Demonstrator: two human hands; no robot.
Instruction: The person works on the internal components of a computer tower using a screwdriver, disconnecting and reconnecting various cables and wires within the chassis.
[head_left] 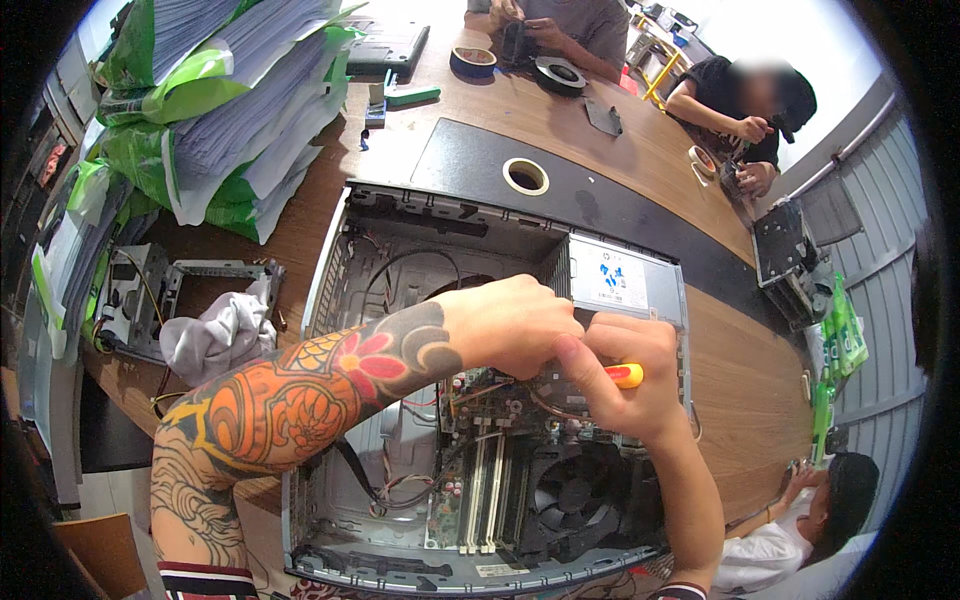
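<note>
An open desktop computer case (345, 215) lies on the table under both my arms. My right hand (640, 385) is closed around a screwdriver (626, 376), whose yellow and red handle end shows beside the thumb; its shaft is hidden. Touching or very close to it, my left hand (525, 325) is curled shut over the board, and whatever its fingers hold is out of sight. Just beyond the hands sits the silver power supply (640, 275). A black fan (573, 493) and white memory slots (485, 490) show nearer to me, with loose cables around them.
Green-wrapped paper bundles (190, 130) are stacked at the left, above a metal bracket (140, 290) and a grey cloth (222, 335). A tape roll (525, 177) lies beyond the case. Across the table, people handle small parts; another person (800, 520) is at the lower right.
</note>
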